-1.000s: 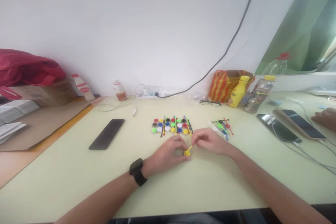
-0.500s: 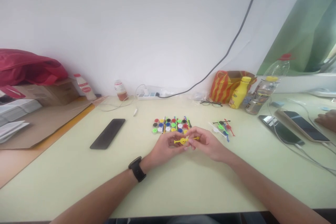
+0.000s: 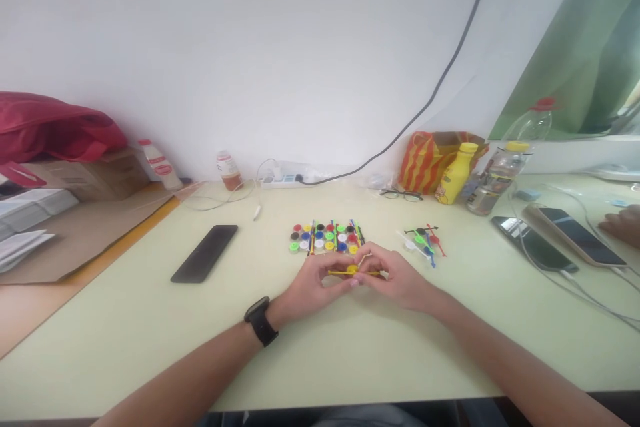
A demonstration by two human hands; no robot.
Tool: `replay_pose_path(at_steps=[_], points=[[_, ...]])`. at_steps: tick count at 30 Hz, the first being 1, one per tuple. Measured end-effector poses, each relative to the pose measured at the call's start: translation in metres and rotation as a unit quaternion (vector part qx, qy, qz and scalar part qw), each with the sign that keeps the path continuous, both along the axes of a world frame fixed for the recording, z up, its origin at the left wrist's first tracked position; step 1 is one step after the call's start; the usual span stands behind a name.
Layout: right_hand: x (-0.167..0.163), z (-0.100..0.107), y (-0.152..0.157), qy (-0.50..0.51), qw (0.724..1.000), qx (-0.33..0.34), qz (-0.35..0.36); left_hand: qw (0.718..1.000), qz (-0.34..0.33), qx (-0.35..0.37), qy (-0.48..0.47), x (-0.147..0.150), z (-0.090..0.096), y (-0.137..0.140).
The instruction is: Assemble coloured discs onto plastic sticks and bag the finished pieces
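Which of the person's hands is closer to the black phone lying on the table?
Left. The left hand, the one with the watch, is just right of the black phone; the right hand is farther right, past the yellow piece both hands pinch.

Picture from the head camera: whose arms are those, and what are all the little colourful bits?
A person wears the camera on their head, so you see their own arms from above. Their left hand, with a black watch on the wrist, and right hand together pinch a small yellow stick with a disc. Just behind lie rows of coloured caps and a few loose coloured sticks on the pale table. A black phone lies to the left. Far right is someone else's hand.
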State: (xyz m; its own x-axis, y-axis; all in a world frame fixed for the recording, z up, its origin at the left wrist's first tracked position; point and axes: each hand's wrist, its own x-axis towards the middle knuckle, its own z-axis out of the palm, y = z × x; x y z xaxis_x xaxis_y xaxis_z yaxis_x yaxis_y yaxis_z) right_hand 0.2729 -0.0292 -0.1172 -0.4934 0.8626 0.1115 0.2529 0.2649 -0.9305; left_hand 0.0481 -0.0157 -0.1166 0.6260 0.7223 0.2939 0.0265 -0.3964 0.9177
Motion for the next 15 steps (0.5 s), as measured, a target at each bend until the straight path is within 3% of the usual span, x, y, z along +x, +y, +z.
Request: replay_pose_path(at_steps=[9, 15], points=[[0.004, -0.001, 0.002, -0.025, 0.999, 0.019, -0.036, 0.999, 0.013, 0.045, 0.018, -0.003, -0.006, 0.003], [0.009, 0.006, 0.0, 0.004, 1.0, 0.014, 0.007, 0.995, 0.058, 0.079, 0.019, -0.006, -0.015, 0.01]])
